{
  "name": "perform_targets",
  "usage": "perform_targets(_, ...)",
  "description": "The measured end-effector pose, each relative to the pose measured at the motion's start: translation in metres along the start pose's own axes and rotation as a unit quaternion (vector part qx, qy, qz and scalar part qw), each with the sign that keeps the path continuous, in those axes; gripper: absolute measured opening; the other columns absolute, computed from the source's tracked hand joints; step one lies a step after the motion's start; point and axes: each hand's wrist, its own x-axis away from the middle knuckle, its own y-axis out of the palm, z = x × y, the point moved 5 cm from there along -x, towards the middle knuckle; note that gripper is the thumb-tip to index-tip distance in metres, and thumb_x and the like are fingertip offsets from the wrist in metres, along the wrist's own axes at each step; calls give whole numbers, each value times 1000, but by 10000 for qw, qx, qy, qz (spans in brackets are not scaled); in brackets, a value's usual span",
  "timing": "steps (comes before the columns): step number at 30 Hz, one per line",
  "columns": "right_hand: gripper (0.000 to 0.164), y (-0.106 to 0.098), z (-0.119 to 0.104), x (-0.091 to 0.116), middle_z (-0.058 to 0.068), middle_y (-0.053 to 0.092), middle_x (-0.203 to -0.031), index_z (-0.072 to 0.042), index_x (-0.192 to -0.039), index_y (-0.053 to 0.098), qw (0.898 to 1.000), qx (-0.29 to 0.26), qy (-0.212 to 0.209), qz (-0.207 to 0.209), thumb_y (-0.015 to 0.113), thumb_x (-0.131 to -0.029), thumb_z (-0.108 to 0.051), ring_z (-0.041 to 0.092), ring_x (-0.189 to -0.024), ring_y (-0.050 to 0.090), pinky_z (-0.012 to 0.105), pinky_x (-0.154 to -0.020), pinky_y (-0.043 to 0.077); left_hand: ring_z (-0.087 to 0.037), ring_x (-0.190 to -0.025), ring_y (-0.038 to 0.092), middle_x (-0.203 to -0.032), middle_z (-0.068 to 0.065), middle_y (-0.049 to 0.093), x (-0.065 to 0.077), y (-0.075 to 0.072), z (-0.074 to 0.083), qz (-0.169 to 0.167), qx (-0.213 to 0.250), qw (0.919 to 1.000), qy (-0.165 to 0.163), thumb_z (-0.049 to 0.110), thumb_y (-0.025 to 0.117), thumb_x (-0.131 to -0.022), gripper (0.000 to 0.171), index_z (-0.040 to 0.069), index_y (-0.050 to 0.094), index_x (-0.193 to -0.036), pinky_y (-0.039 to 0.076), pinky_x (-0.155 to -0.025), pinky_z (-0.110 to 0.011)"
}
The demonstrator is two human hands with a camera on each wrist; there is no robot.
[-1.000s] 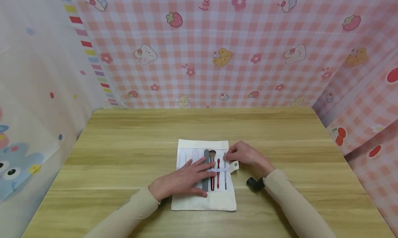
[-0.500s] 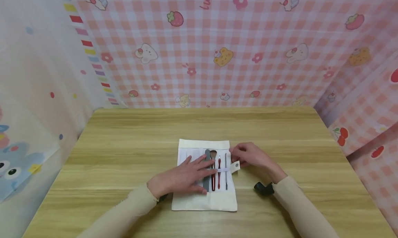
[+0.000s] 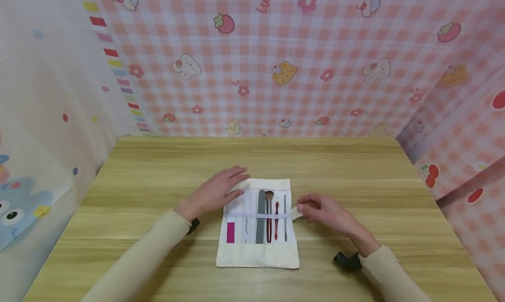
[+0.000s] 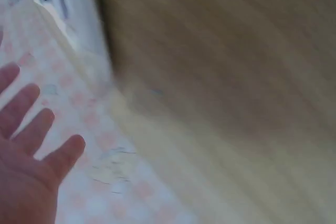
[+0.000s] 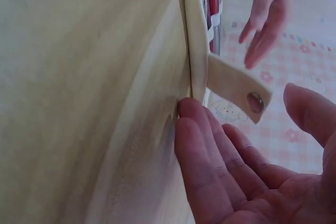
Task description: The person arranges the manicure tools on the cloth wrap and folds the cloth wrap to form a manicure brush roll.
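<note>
A cream fabric tool roll (image 3: 256, 255) lies flat and unrolled on the table. An elastic band crosses its slots, which hold a grey nail file (image 3: 260, 230), a brush (image 3: 269, 227) with a dark red handle, a thin red tool (image 3: 276, 226) and a slim metal tool (image 3: 286, 230). Over the roll's upper left corner is my left hand (image 3: 213, 191), fingers spread and holding nothing. At the right edge my right hand (image 3: 325, 212) is beside the snap tab (image 5: 233, 84). In the right wrist view its thumb stands apart from the tab, fingers low by the roll's edge.
To the left in the roll sit a magenta-ended piece (image 3: 230, 232) and a white printed strip (image 3: 246, 232). The wooden table (image 3: 165, 161) runs back to a pink checked curtain (image 3: 252, 74). Black wrist devices (image 3: 347, 261) sit at both wrists.
My left hand has lifted off the tools and moved up and left, uncovering the magenta piece and printed strip. My right hand has moved from the metal tool's top down to the tab.
</note>
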Motion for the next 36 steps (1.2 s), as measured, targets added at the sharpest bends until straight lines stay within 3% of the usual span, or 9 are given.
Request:
perform_targets(5, 48, 5, -4, 8, 14, 71, -113, 10, -135, 57, 9999, -49, -148, -31, 68, -101, -23, 24, -99, 68, 33, -81, 59, -38, -134, 54, -143, -22, 58, -4, -1, -26, 351, 526, 9948, -796, 18, 57, -108, 39, -4, 59, -140, 42, -113, -52)
perform_targets(12, 36, 13, -6, 8, 17, 72, -108, 11, -131, 60, 9993, -230, -300, -58, 62, -104, -13, 24, -91, 67, 28, -75, 57, -35, -107, 67, -113, -19, 70, -4, 4, -51, 520, 801, 9860, -1365, 6, 57, -105, 23, -5, 72, -119, 52, -97, -50)
perform_targets(17, 34, 15, -3, 3, 22, 73, -112, 14, -133, 56, 9975, -704, 18, -17, 54, -105, -5, 30, -98, 73, 35, -85, 60, -32, -105, 69, -109, -16, 74, 0, 4, -55, 453, 1120, 9784, -1676, 1, 61, -101, 18, -2, 76, -110, 53, -96, -48)
perform_targets(22, 34, 10, -1, -9, 26, 72, -113, 15, -134, 54, 9971, -731, 90, 178, 52, -105, -3, 30, -97, 74, 35, -85, 60, -28, -99, 68, -104, -13, 75, 12, 3, -60, 432, 1427, 9690, -1973, 3, 63, -99, 17, -1, 77, -107, 54, -92, -46)
perform_targets(29, 38, 2, -2, -30, 28, 72, -110, 19, -136, 50, 9964, -774, -14, 331, 52, -104, -1, 29, -95, 74, 35, -85, 60, -19, -83, 63, -93, -8, 73, 31, 2, -63, 336, 1466, 9663, -2092, 5, 64, -94, 18, -1, 75, -108, 53, -79, -38)
perform_targets(36, 39, -2, -7, -53, 28, 71, -111, 18, -137, 51, 9957, -845, -31, 380, 54, -105, -4, 29, -94, 74, 36, -86, 60, -13, -70, 53, -81, -3, 63, 47, 0, -57, 203, 1397, 9650, -2210, 4, 62, -88, 35, -5, 68, -122, 46, -65, -30)
